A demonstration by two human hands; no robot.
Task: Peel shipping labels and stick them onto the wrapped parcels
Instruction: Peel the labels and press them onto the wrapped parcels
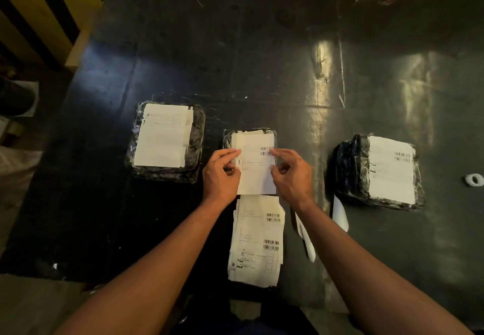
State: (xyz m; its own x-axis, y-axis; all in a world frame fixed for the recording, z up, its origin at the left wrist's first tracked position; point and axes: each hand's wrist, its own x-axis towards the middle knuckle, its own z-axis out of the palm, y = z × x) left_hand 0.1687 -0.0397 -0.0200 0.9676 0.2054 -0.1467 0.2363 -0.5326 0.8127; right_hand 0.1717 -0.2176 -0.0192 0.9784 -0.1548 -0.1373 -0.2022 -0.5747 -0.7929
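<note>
Three wrapped parcels sit on my black bench, whose far corners run out of frame. I see the left parcel and the right parcel each carrying a white label, print too faint to read. The middle parcel is mostly hidden under the label I am holding over it; only its shiny far rim shows. Nearer me lies a stack of labels, barcodes visible, text illegible. My left hand pinches the label's left edge, fingers curled on it; my right hand pinches the right edge likewise. Two white backing strips lie beside my right forearm, one partly covered. A small white ring sits near the right border.
</note>
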